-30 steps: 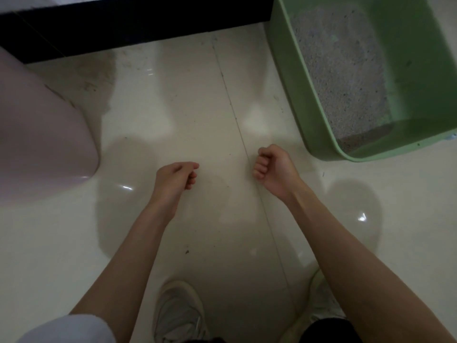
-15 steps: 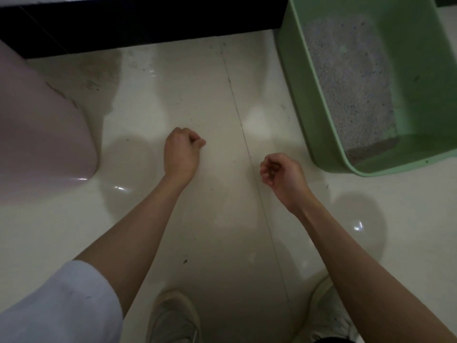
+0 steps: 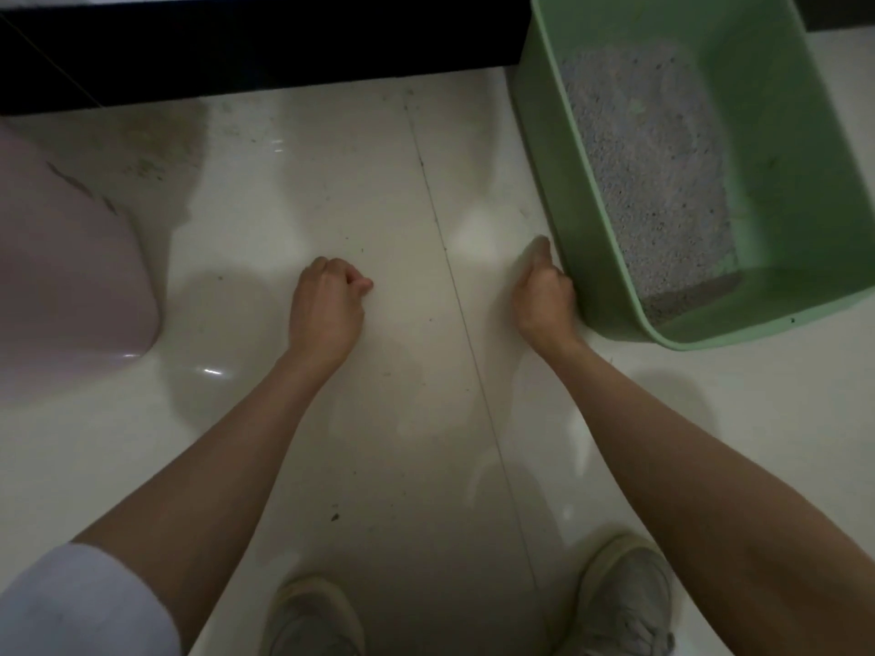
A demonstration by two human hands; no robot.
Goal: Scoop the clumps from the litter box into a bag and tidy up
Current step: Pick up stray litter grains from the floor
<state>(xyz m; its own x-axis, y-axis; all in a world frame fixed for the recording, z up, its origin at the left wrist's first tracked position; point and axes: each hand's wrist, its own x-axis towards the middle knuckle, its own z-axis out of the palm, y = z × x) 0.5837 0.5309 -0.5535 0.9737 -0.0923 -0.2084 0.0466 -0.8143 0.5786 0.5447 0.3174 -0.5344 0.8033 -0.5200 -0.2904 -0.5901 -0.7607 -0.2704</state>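
Green box: the litter box (image 3: 544, 149) sits on the pale tiled floor (image 3: 379, 205) at the upper right, its near rounded corner toward the person; a black baseboard (image 3: 260, 45) runs behind it.
Litter: grey granular litter (image 3: 648, 168) covers most of the bottom, with a bare green strip at the near end and a darker band along the litter's near edge. No distinct clump can be made out in this dim view.
Progress: judging from what shows, little or nothing of the scooping is done or visible as done. No scoop and no bag appear anywhere in view, so both would need fetching; the bagging and tidying also seem left.
Stray bits: dark specks lie scattered on the floor, one larger near the feet, likely part of the tidying.
Right hand (image 3: 544, 295): reached forward at the box's left outer wall, fingers curled; it seems to touch or nearly touch the wall, but whether it grips anything cannot be told.
Left hand (image 3: 326, 305): held low over the floor, well apart from the box, loosely clenched and holding nothing.
Other: a pale pink rounded object (image 3: 66, 277) stands at the left; two light sneakers (image 3: 620, 603) show at the bottom.
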